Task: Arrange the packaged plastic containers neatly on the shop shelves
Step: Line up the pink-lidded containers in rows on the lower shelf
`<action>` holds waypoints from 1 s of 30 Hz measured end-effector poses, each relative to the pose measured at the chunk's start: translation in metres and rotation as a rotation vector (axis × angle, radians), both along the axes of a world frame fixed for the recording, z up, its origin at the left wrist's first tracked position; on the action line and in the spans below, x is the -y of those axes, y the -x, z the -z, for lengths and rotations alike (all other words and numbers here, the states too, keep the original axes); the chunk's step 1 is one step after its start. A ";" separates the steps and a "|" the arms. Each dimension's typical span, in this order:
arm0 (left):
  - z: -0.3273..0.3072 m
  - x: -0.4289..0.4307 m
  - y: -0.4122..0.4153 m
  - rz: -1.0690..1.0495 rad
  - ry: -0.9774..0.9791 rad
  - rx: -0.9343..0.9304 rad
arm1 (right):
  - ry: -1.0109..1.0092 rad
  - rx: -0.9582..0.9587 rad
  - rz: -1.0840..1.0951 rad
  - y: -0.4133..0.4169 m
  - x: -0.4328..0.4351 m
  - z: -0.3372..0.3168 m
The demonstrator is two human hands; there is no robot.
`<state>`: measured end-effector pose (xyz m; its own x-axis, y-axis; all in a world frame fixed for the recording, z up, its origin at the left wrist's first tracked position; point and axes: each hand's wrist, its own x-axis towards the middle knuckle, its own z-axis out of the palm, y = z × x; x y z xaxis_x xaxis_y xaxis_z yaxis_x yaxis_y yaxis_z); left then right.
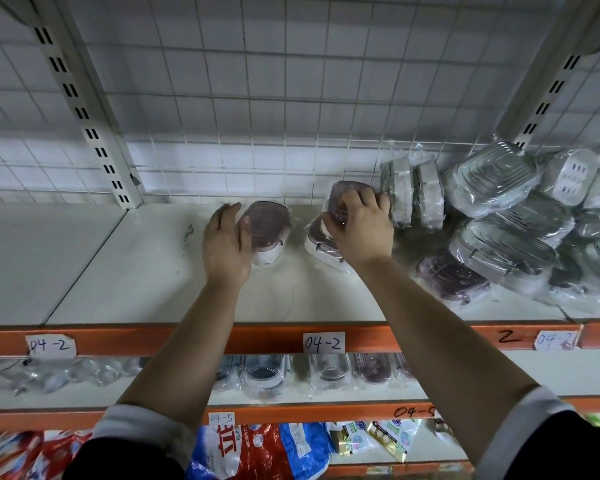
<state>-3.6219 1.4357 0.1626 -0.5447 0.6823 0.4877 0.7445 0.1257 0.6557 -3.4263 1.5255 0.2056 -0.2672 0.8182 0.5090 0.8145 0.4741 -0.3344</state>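
Wrapped containers [499,220] heap at the right end of the shelf [136,271], cut off by the frame. The left hand [227,240] lies flat against a purple-lidded container [271,226] standing on edge near the back; the right hand [361,226] grips a second container [340,190], its fingers hiding most of it.

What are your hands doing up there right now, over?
Left hand rests against first purple container. Right hand grips second purple container. Loose pile crowds right.

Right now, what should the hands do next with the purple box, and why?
Probably push the purple box in the right hand up against the standing row. It is upright and close beside that row, while the left hand steadies the other box.
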 end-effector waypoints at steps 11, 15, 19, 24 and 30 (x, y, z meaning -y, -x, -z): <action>-0.004 -0.002 -0.013 0.092 0.307 -0.286 | 0.045 -0.107 -0.045 -0.014 0.021 0.009; -0.012 0.004 -0.016 0.058 0.264 -0.358 | 0.032 -0.126 -0.108 -0.031 0.034 0.010; -0.019 0.017 -0.031 0.047 0.183 -0.432 | -0.023 -0.174 -0.167 -0.053 0.052 0.010; -0.021 0.044 -0.071 0.010 0.132 -0.397 | -0.070 -0.251 -0.192 -0.086 0.084 0.009; -0.012 0.090 -0.136 -0.070 0.144 -0.295 | -0.054 -0.297 -0.233 -0.149 0.116 0.011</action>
<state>-3.4859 1.3460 0.1748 -0.4425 0.7214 0.5327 0.8858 0.2591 0.3850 -3.2777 1.4100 0.1942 -0.2774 0.7225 0.6333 0.5540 0.6588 -0.5090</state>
